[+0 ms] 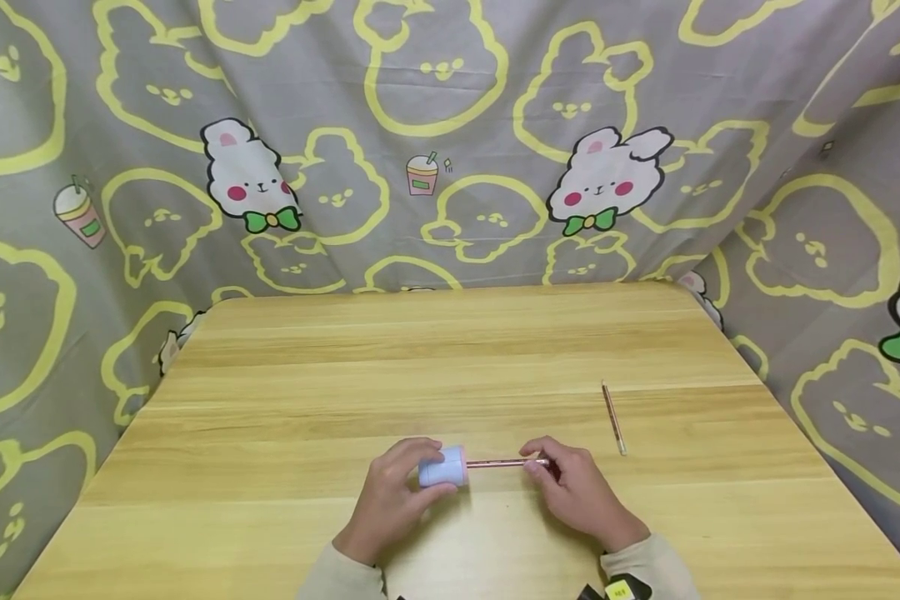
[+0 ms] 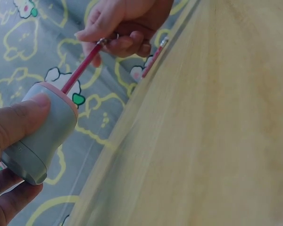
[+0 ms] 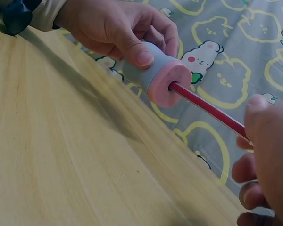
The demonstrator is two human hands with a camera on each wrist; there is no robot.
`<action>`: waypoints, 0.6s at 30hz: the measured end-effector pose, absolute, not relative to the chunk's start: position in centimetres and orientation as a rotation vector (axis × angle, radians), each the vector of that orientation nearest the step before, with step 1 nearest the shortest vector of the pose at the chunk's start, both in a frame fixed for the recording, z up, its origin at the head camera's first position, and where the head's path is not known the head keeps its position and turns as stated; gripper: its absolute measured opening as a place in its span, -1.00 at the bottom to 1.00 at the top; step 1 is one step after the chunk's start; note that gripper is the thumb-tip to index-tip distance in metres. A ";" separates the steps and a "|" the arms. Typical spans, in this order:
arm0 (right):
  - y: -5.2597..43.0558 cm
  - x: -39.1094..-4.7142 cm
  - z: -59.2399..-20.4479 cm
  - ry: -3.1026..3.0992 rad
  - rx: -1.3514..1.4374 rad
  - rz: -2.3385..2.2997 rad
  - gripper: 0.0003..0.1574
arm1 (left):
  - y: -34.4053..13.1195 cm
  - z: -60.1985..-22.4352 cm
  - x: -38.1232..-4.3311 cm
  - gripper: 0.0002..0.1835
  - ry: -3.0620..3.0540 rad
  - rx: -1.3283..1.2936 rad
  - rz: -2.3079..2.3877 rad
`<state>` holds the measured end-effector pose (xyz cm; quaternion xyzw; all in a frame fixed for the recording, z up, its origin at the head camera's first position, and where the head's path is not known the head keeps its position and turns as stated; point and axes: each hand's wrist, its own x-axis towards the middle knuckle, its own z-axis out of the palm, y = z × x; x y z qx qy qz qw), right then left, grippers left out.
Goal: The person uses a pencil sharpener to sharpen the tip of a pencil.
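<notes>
Head view takes in, largest first, a grey patterned cloth [image 1: 397,225] with yellow outlined animals, hanging behind and beside a pale wood-grain tabletop [image 1: 270,417]. Over the near part of that surface, two light sleeves [image 1: 345,575] lead to the hands, which face each other across a narrow gap. The left hand [image 1: 390,492] has its grip wrapped round a blue sharpener [image 1: 437,473] with a pink top, thumb on one side and fingers on the other; such a hold probably steadies the body against twisting while leaving the top uncovered. The sharpener lies on its side, its pink face turned toward the right hand [image 1: 581,496], and the wrist views suggest it is lifted off the wood, though how far is hard to judge. The right hand's grip pinches a red pencil [image 1: 501,462] close to its outer end, between thumb and fingers. That pencil runs straight from the pinch into the hole in the pink face, its inner end hidden; holding it so far back likely leaves the shaft free and lets it line up with the hole. Off to the right, well apart from both hands, a loose pencil [image 1: 613,419] rests on the wood, pale end nearest the person, perhaps set there to be out of the way.
</notes>
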<state>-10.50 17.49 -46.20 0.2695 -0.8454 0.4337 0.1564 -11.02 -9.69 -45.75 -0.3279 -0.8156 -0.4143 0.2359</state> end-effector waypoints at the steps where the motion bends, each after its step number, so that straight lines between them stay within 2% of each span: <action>1: 17.5 -10.5 -46.2 -2.418 0.781 1.262 -0.88 | -9.7 -45.7 -11.0 -0.59 -2.236 -0.900 -1.135; 5: 17.5 -10.5 -46.5 -2.391 0.811 1.302 -0.90 | -9.8 -45.7 -11.0 -0.60 -2.237 -0.905 -1.131; 18: 17.3 -10.4 -46.0 -2.369 0.788 1.220 -0.78 | -9.7 -45.7 -11.0 -0.61 -2.208 -0.926 -1.141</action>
